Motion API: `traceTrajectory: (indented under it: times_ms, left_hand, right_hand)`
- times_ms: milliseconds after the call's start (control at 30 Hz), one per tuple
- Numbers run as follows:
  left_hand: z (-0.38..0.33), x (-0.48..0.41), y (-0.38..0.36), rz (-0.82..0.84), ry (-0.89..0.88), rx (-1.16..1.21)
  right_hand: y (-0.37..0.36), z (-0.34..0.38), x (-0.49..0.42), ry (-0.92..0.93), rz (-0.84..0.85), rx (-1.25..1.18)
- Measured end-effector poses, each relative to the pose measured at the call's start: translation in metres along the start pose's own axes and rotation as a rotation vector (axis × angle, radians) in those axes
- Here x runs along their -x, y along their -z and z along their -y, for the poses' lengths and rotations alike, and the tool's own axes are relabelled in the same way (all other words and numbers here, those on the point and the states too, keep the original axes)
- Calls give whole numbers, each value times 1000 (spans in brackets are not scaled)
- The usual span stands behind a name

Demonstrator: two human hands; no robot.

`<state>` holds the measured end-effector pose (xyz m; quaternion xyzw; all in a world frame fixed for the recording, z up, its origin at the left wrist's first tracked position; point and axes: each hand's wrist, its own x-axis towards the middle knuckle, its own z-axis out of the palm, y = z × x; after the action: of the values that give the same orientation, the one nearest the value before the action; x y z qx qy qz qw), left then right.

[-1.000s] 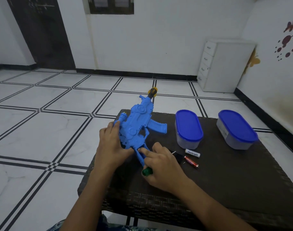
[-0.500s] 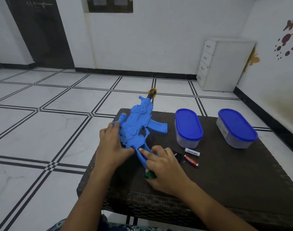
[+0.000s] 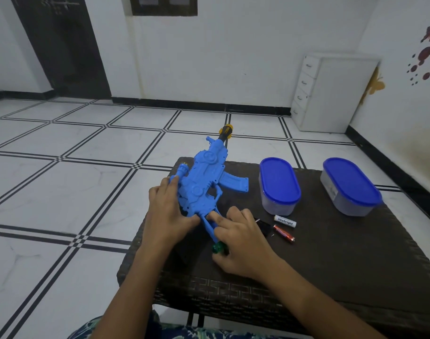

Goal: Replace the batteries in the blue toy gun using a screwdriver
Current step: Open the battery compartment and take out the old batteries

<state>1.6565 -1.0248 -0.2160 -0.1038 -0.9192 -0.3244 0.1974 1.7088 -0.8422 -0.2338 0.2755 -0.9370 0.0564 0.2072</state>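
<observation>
Blue plastic toy gun lies flat on the near-left part of the dark woven table, barrel pointing far and overhanging the far edge, stock end toward the person.

Left hand lies on the gun's left side, fingers fairly straight, thumb against the lower body. It's pressing the gun down, not gripping it. Right hand is curled round the green-handled screwdriver; only the green knob shows, the shaft is hidden under the palm. Its index finger stretches out and touches the gun at the stock.

The white cylindrical battery and the red cylindrical battery lie loose just right of the right hand, with a small black piece beside them. That could be the compartment cover, can't confirm. Can't tell if the compartment is open or which cells are the fresh ones.

Risks as I see them:
- The gun is held only by downward pressure, with the barrel off the edge. Torque on a screw could spin it or slide it toward the floor.
- The batteries are round and unrestrained, so a wrist nudge could roll them off the near side.
- Old and new cells sit side by side, easy to swap by mistake.
- The driver tip is out of sight, so a slip would gouge the plastic or round the screw head.
- Any loose screws would vanish against the dark weave.
</observation>
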Motion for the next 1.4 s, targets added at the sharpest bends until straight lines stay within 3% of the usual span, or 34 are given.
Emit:
traceTrajectory:
  times_ms: [933, 1400]
  left_hand:
    - [-3, 1, 2, 42, 49, 56]
    - [-4, 1, 2, 64, 75, 48]
  right_hand:
    - [4, -9, 0, 11, 30, 30]
    - [3, -7, 5, -15, 39, -68]
